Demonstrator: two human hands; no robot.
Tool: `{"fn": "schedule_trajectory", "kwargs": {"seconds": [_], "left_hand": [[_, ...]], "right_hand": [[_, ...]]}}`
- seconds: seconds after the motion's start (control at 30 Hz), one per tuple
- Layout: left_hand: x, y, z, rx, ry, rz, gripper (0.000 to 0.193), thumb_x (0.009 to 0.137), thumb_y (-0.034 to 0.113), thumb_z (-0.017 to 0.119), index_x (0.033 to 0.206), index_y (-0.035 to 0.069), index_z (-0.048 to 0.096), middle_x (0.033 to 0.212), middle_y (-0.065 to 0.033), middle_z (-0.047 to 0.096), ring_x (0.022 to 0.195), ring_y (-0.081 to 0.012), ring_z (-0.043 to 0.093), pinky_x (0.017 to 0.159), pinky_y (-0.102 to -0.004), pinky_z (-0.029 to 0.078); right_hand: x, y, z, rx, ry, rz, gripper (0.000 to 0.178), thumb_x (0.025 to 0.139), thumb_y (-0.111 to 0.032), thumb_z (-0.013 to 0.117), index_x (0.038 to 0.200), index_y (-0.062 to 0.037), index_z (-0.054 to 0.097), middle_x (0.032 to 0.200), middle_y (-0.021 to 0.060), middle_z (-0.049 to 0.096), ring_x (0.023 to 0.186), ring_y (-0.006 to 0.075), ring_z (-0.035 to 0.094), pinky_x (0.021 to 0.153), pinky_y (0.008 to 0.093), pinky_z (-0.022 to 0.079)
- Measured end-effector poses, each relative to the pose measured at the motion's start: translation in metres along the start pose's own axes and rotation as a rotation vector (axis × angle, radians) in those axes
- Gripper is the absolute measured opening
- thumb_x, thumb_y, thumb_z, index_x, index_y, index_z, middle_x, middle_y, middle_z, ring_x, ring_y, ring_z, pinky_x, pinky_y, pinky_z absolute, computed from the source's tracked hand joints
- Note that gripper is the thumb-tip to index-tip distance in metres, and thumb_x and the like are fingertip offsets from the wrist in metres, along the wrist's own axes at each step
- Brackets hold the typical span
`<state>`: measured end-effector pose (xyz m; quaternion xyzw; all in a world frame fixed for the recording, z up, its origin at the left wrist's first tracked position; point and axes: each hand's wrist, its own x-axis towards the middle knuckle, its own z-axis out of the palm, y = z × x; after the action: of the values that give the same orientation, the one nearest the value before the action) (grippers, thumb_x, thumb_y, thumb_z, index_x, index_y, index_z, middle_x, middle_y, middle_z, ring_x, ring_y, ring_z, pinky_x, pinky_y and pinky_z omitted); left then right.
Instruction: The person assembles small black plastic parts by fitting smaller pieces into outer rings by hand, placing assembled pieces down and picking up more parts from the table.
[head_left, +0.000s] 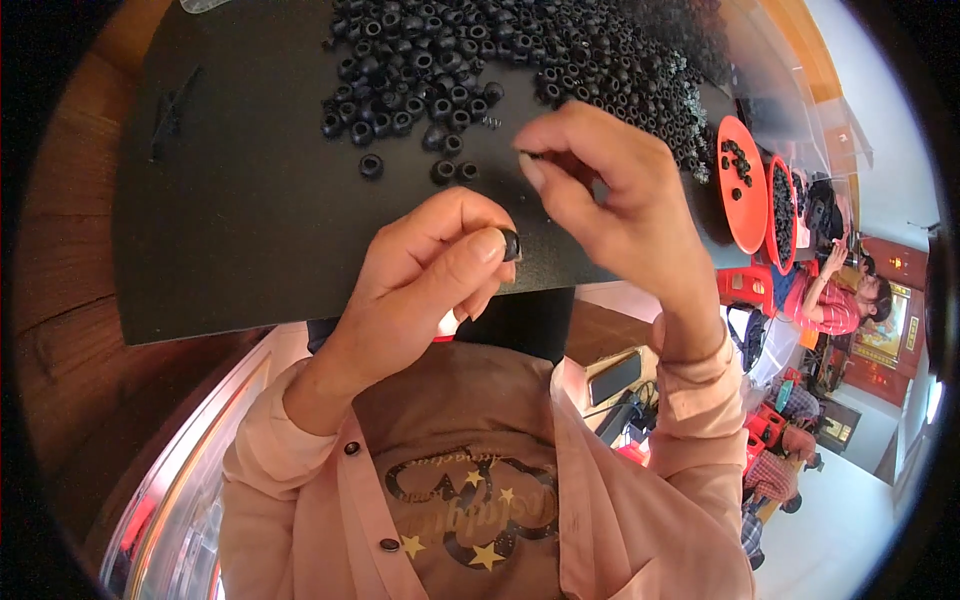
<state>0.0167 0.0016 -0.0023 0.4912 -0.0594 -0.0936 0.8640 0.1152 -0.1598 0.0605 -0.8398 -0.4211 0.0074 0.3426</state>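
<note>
While the left hand [420, 268] is pinching one black bead [511, 245] in its grip, above the tabletop [250, 200] near the front edge, the right hand [620, 185] is gripping one small dark piece [531, 154], lying roughly sideways. Fingers are covering the bead; can't tell its axis. One loose spring [491, 122] is lying beside the bead pile [440, 50], uncountable. Two red dishes [745, 222] are sitting right.

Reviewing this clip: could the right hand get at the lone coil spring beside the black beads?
Probably yes: the spring lies just left of the right hand's fingertips, with nothing visible between. However, that thumb and finger appear to be pinching a small dark piece.
</note>
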Motion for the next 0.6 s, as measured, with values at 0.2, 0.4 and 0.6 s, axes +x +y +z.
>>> {"fn": "schedule_trajectory", "kwargs": {"seconds": [0.2, 0.4, 0.6], "left_hand": [[0.001, 0.001, 0.0, -0.123, -0.005, -0.007, 0.019, 0.096, 0.02, 0.046, 0.094, 0.002, 0.052, 0.078, -0.0002, 0.055, 0.058, -0.0029, 0.044, 0.051, -0.0169, 0.035], [0.002, 0.0, -0.005, -0.1, -0.096, -0.023, 0.021, 0.096, 0.021, 0.048, 0.094, 0.002, 0.054, 0.077, -0.0004, 0.056, 0.058, -0.0031, 0.044, 0.05, -0.0169, 0.035], [0.001, 0.004, -0.003, -0.144, -0.118, -0.092, 0.021, 0.094, 0.023, 0.052, 0.092, 0.002, 0.055, 0.074, -0.0004, 0.056, 0.058, -0.0035, 0.045, 0.051, -0.0169, 0.034]], "right_hand": [[-0.035, -0.026, 0.005, 0.299, 0.098, 0.138, 0.014, 0.077, 0.003, 0.065, 0.09, 0.0055, 0.063, 0.078, 0.0106, 0.058, 0.062, 0.013, 0.051, 0.054, 0.0242, 0.039], [-0.051, -0.026, 0.014, 0.076, 0.177, -0.059, 0.018, 0.074, -0.004, 0.07, 0.091, -0.0009, 0.063, 0.077, 0.0123, 0.061, 0.064, 0.0245, 0.061, 0.052, 0.0308, 0.048], [-0.058, -0.028, 0.021, 0.116, 0.276, -0.094, 0.022, 0.074, -0.002, 0.07, 0.095, -0.0001, 0.063, 0.081, 0.015, 0.061, 0.067, 0.0268, 0.062, 0.055, 0.0329, 0.05]]}}
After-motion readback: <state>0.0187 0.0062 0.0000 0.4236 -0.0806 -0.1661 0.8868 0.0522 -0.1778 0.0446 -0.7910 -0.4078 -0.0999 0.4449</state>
